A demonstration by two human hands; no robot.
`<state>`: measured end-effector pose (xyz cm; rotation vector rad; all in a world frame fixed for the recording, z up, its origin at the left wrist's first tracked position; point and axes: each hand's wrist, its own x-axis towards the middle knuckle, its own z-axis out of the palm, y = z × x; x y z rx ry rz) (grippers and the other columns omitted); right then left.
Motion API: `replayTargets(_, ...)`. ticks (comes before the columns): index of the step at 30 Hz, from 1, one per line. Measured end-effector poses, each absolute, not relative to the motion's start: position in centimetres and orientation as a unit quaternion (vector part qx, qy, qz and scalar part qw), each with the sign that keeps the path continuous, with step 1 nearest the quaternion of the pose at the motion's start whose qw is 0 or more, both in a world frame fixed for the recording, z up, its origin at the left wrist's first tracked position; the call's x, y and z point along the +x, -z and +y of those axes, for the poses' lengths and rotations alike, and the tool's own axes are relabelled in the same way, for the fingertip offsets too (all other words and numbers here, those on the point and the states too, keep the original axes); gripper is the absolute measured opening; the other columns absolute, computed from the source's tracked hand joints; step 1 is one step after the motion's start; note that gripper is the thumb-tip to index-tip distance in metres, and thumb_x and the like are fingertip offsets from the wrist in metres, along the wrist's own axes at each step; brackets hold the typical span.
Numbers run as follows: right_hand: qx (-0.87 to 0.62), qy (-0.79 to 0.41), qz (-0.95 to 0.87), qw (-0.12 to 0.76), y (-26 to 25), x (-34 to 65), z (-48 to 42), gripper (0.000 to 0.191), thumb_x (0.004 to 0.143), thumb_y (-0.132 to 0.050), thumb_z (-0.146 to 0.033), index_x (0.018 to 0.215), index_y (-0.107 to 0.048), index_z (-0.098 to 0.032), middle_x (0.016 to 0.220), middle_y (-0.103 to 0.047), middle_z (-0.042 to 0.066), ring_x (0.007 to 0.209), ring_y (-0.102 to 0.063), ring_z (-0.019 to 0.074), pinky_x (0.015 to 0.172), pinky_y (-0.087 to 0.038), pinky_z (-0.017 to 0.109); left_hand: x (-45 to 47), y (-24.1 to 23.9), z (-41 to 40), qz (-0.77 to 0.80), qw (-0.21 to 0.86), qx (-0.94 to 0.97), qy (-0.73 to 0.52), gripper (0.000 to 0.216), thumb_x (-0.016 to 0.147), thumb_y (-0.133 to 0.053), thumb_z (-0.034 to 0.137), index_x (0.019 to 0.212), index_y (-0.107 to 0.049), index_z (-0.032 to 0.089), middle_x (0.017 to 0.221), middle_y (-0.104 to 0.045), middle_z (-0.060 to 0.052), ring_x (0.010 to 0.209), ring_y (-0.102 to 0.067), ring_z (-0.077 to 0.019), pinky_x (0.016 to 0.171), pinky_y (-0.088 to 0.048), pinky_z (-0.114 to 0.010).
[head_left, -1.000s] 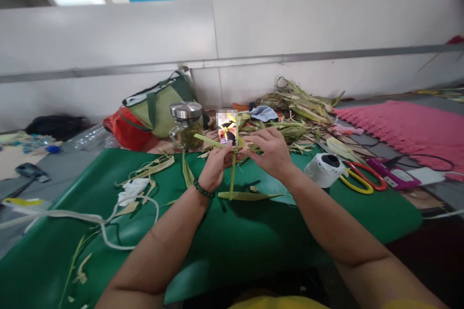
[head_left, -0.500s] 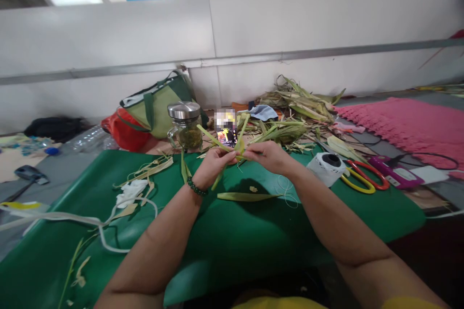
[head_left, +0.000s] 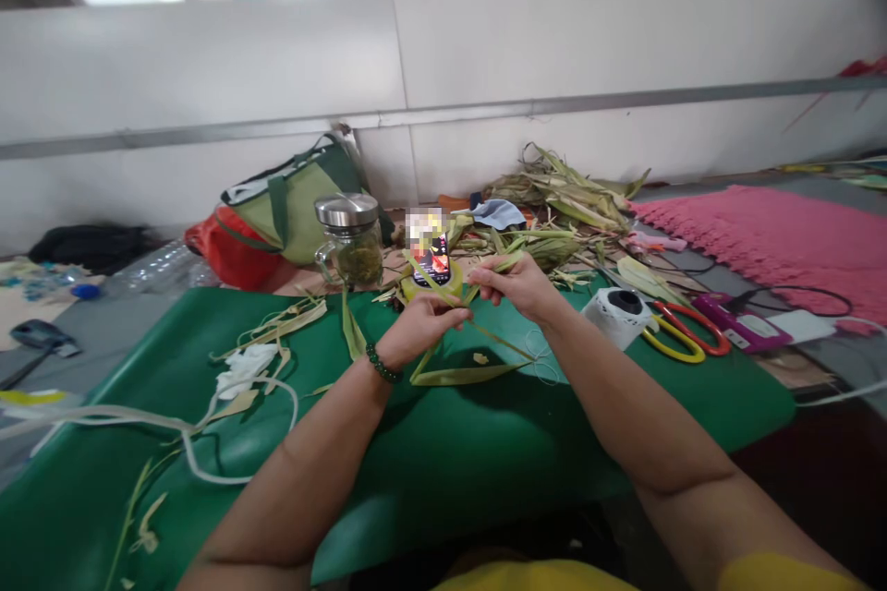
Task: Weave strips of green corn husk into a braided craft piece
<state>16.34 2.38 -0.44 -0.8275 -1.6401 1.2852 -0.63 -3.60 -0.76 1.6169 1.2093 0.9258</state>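
White partition wall fills the background from 9 to 3 o'clock, and below it one glossy green mat covers the table in front of the person. At 3 o'clock one pink knitted cloth lies beyond the mat's edge. One heap of dried yellow-green leaves sits at 1 o'clock against the wall. At 11 o'clock there are two bags side by side, an olive-green fabric tote and a red bag to its left. One glass jar with a metal lid stands just in front of the tote, and one lit phone is propped beside it at 12 o'clock. One white roll rests at 2 o'clock on the mat, with two plastic scissor handles just past it, one yellow and one red. Both bare hands are raised over the mat's middle. The left hand, with one dark bead bracelet on its wrist, pinches the pale green leaf strips from below; the right hand grips their other end between fingertips, slightly higher and toward 1 o'clock. The strips cross between the two hands, held above the mat. One loose flat leaf strip lies on the mat directly beneath the hands.
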Motion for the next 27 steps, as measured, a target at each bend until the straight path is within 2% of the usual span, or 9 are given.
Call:
replayTargets(3, -0.365, -0.496, -0.605, 0.504, 0.4, 17.0, 3.5, 0.041, 0.062, -0.071, -0.052, 0.078, -0.064, -0.015, 0.052, -0.055, -0.004, 0.041, -0.044, 0.0064, 0.040, -0.036, 0.020, -0.7, 1.0, -3.5, 0.477, 0.518, 0.595, -0.387, 0.027, 0.073, -0.064, 0.040, 0.070, -0.073, 0.014, 0.058, -0.063, -0.004, 0.059, -0.053, -0.0132, 0.058, -0.040, -0.025)
replayTargets(7, -0.372, -0.274, -0.641, 0.613, -0.1, 17.6, 3.0, 0.028, 0.079, -0.059, -0.045, 0.075, -0.062, -0.018, 0.055, -0.052, -0.003, 0.050, -0.048, 0.0098, 0.049, -0.040, 0.023, -0.7, 1.1, -3.3, 0.466, 0.561, 0.549, -0.408, 0.034, 0.073, -0.064, 0.045, 0.071, -0.073, 0.013, 0.057, -0.060, -0.003, 0.057, -0.051, -0.0108, 0.059, -0.040, -0.023)
replayTargets(9, -0.336, -0.148, -0.728, 0.580, -0.4, 17.4, 2.0, 0.028, 0.084, -0.056, -0.040, 0.068, -0.062, -0.018, 0.061, -0.058, 0.001, 0.061, -0.054, 0.0137, 0.060, -0.044, 0.028, -0.6, 1.1, -3.3, 0.476, 0.550, 0.550, -0.410, 0.031, 0.070, -0.069, 0.044, 0.075, -0.073, 0.013, 0.057, -0.060, -0.002, 0.057, -0.051, -0.0101, 0.059, -0.040, -0.022)
replayTargets(11, -0.285, -0.063, -0.818, 0.495, -0.6, 17.2, 1.3, 0.022, 0.084, -0.058, -0.037, 0.073, -0.066, -0.019, 0.080, -0.067, 0.006, 0.083, -0.059, 0.0194, 0.083, -0.043, 0.037, -0.6, 0.9, -3.3, 0.484, 0.527, 0.568, -0.406, 0.031, 0.067, -0.071, 0.043, 0.074, -0.072, 0.013, 0.059, -0.062, -0.001, 0.057, -0.051, -0.0104, 0.058, -0.040, -0.022)
replayTargets(14, -0.235, -0.061, -0.913, 0.327, -0.7, 17.2, 0.8, 0.017, 0.085, -0.059, -0.035, 0.081, -0.070, -0.021, 0.091, -0.069, 0.005, 0.095, -0.059, 0.0213, 0.106, -0.021, 0.051, -0.9, 0.6, -3.4, 0.486, 0.484, 0.615, -0.388, 0.028, 0.068, -0.069, 0.042, 0.067, -0.071, 0.014, 0.061, -0.064, -0.002, 0.058, -0.052, -0.0122, 0.058, -0.041, -0.024)
replayTargets(17, -0.226, -0.152, -0.940, 0.206, -0.7, 17.6, 1.0, 0.024, 0.088, -0.054, -0.033, 0.075, -0.070, -0.021, 0.074, -0.068, 0.000, 0.077, -0.061, 0.0160, 0.108, -0.015, 0.052, -1.3, 0.3, -3.6, 0.477, 0.469, 0.653, -0.355, 0.024, 0.070, -0.068, 0.038, 0.062, -0.071, 0.016, 0.058, -0.064, -0.003, 0.059, -0.054, -0.0141, 0.060, -0.042, -0.025)
replayTargets(22, -0.225, -0.218, -0.933, 0.178, -0.1, 17.9, 2.0, 0.023, 0.088, -0.054, -0.031, 0.076, -0.070, -0.020, 0.059, -0.064, -0.004, 0.060, -0.058, 0.0117, 0.105, -0.023, 0.047, -2.0, 0.0, -3.7, 0.447, 0.498, 0.665, -0.330, 0.016, 0.068, -0.070, 0.033, 0.062, -0.073, 0.018, 0.057, -0.066, -0.003, 0.059, -0.057, -0.0153, 0.060, -0.044, -0.025)
replayTargets(24, -0.230, -0.211, -0.928, 0.206, 0.2, 17.9, 2.7, 0.026, 0.088, -0.053, -0.033, 0.074, -0.070, -0.019, 0.061, -0.065, -0.002, 0.062, -0.058, 0.0121, 0.099, -0.031, 0.042, -2.3, 0.2, -3.5, 0.451, 0.510, 0.642, -0.352, 0.019, 0.067, -0.072, 0.034, 0.057, -0.071, 0.017, 0.057, -0.067, -0.004, 0.059, -0.058, -0.0151, 0.060, -0.044, -0.025)
replayTargets(27, -0.289, -0.121, -0.880, 0.356, -0.1, 18.4, 3.3, 0.029, 0.088, -0.050, -0.037, 0.079, -0.070, -0.018, 0.077, -0.068, 0.005, 0.076, -0.060, 0.0173, 0.084, -0.040, 0.035, -2.4, 0.6, -2.9, 0.469, 0.559, 0.546, -0.412, 0.023, 0.066, -0.073, 0.038, 0.063, -0.074, 0.015, 0.061, -0.069, -0.007, 0.059, -0.060, -0.0152, 0.059, -0.045, -0.025)
